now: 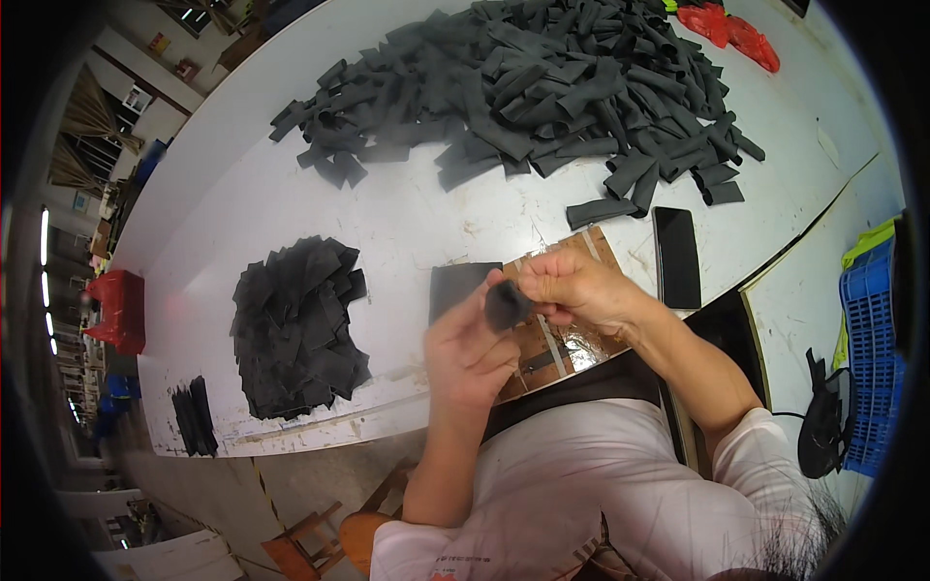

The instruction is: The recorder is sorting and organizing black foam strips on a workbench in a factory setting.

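Black fabric piece (505, 306) is half hidden between your left hand (469, 351) and right hand (573, 289), both pinching it above the table edge (320, 431).

Bright, even overhead light; sharp centre, fisheye bending and dark rim.

Bare table (407, 218) lies between the small black pile (295, 329) at the near edge and the big strip heap (542, 82) at the far edge.
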A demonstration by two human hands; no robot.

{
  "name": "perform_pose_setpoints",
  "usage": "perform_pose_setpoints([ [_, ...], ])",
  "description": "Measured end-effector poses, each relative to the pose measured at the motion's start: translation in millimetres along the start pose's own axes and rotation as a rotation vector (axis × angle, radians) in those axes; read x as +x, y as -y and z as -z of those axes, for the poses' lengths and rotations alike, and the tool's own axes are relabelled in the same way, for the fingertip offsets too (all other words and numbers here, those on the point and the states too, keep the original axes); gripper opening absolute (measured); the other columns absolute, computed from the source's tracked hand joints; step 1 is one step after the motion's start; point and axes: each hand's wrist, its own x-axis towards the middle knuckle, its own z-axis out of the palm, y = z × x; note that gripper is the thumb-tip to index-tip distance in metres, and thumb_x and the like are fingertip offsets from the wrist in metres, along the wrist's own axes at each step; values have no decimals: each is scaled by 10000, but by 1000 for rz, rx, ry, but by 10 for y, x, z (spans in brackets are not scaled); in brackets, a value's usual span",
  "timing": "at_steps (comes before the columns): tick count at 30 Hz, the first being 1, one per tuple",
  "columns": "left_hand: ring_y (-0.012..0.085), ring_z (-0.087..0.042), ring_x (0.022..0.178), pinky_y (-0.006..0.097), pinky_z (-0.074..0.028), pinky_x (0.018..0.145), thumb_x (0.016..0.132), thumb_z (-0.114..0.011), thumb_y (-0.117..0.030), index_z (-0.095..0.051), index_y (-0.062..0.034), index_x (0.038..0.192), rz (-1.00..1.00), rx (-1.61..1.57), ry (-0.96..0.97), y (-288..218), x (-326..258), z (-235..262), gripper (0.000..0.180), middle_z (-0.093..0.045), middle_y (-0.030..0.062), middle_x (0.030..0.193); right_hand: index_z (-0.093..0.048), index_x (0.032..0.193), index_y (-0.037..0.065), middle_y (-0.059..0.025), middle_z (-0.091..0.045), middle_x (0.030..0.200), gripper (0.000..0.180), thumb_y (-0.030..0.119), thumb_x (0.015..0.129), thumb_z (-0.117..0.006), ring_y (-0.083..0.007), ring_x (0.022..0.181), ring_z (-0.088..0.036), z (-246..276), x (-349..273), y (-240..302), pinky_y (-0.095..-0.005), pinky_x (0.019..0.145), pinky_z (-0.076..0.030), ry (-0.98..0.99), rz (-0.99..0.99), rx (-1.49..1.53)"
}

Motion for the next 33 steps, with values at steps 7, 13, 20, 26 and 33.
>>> perform_pose_setpoints([
  [7,93,-508,627,181,-395,571,790,-531,-34,-515,-14,1059,-727,1338,-233,134,-37,28,271,-557,58,798,-515,713,63,18,-460,596,198,217,838,-512,-63,514,-408,71,-79,-140,-190,472,-324,1,55,-73],
  [13,151,-528,844,270,-421,758,797,-511,-6,-552,23,900,-843,1378,118,102,-1,-190,114,-563,126,952,-539,801,42,-54,-517,678,209,237,752,-597,-181,626,-521,-146,-241,75,-302,566,-419,-339,699,-839],
  [20,213,-534,869,344,-444,788,810,-548,-78,-454,25,976,-918,863,-54,207,-91,28,216,-549,160,943,-526,648,34,-69,-521,633,175,181,698,-607,-251,654,-544,-138,-197,121,-343,515,-427,-180,738,-1469],
  [26,148,-562,749,224,-444,659,726,-565,22,-512,39,926,-506,1136,100,123,92,-227,207,-577,96,822,-515,653,20,-108,-531,657,132,124,689,-586,-292,614,-543,38,-158,-71,-364,520,-414,-165,684,-1217],
  [33,95,-540,708,212,-438,639,696,-581,99,-525,38,897,-644,1669,-41,241,136,-239,218,-587,71,799,-514,724,11,-163,-525,668,92,102,740,-510,-350,651,-521,136,-97,-265,-409,603,-418,-107,664,-1016],
])
